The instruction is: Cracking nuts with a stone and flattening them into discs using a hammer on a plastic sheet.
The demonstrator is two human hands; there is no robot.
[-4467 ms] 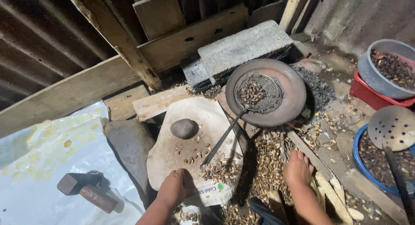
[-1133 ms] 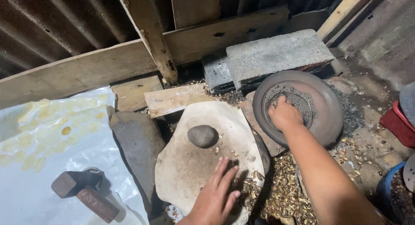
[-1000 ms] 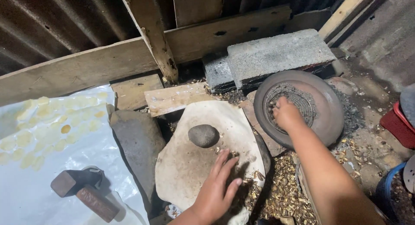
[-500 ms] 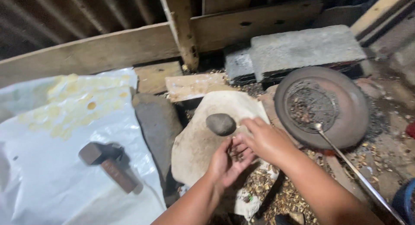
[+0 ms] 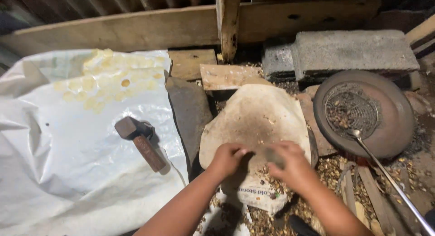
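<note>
A pale, flat stone slab lies on the ground in front of me, with shell bits scattered on it. Both hands meet at its near edge. My right hand is closed around a small grey stone, which shows blurred between its fingers. My left hand is curled shut beside it, knuckles up, fingertips against the slab. Anything inside its fingers is hidden.
A rusty hammer lies on a white plastic sheet at left, where pale round pieces are spread. At right, a round metal pan holds a wire skimmer with nuts. A concrete block and wooden boards are behind. Shells litter the ground.
My right hand left the pan and came to the slab, and the small grey stone went from the slab into that hand. The view shifted left, and both hands drew together.
</note>
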